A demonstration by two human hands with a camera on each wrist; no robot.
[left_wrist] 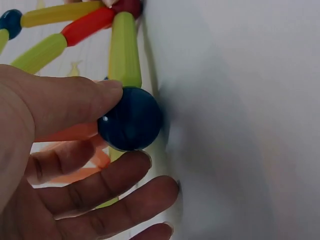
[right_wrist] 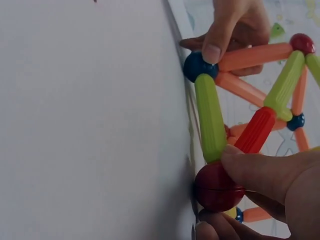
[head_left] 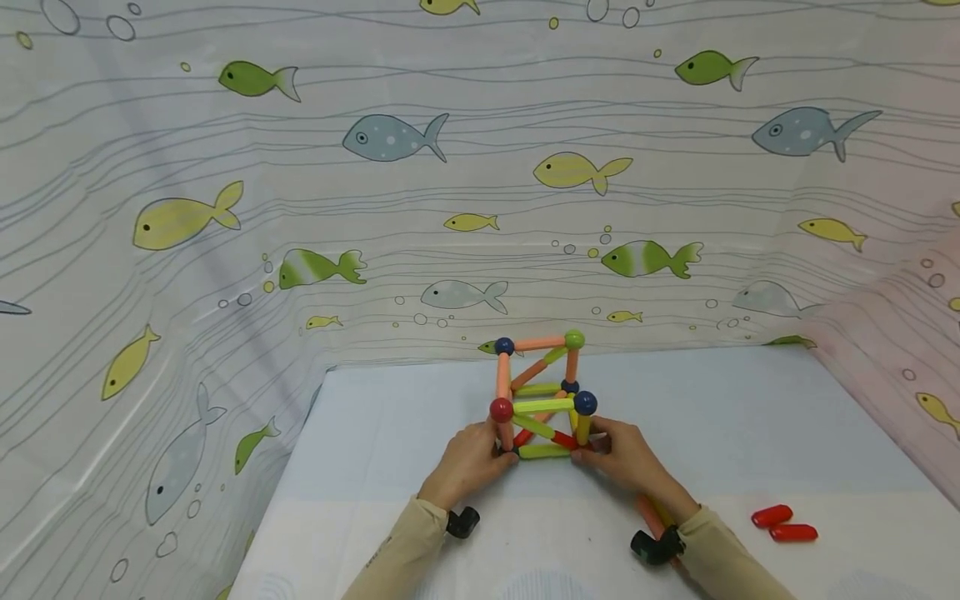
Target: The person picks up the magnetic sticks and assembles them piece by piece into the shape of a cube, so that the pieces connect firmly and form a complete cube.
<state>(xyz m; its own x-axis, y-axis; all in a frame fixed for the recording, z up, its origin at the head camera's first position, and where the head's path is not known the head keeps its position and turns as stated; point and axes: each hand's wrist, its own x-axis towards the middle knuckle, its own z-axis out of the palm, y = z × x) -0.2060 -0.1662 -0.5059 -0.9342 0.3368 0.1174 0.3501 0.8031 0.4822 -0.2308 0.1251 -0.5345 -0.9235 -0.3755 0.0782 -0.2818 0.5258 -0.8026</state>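
Curtain (head_left: pixel 480 167): you see pale grey-white cloth with thin wavy grey lines, bubbles, and fish in green, yellow and grey-blue.
Table (head_left: pixel 750 433): plain pale blue-white.
Rod frame (head_left: pixel 542 398): your rods are orange, lime green, yellow and red.
Balls on the frame: dark blue (head_left: pixel 585 403), red (head_left: pixel 501 409) and green (head_left: pixel 574 339).
Ball under your left thumb (left_wrist: pixel 130 119): glossy dark blue.
Ball under your right thumb (right_wrist: pixel 216 186): dark red.
Bottom rod between those balls (right_wrist: pixel 210 116): lime green.
Loose pieces (head_left: pixel 783 523): two, bright red.
Sleeves (head_left: pixel 408 550): pale beige.
Wrist straps (head_left: pixel 462 522): black.
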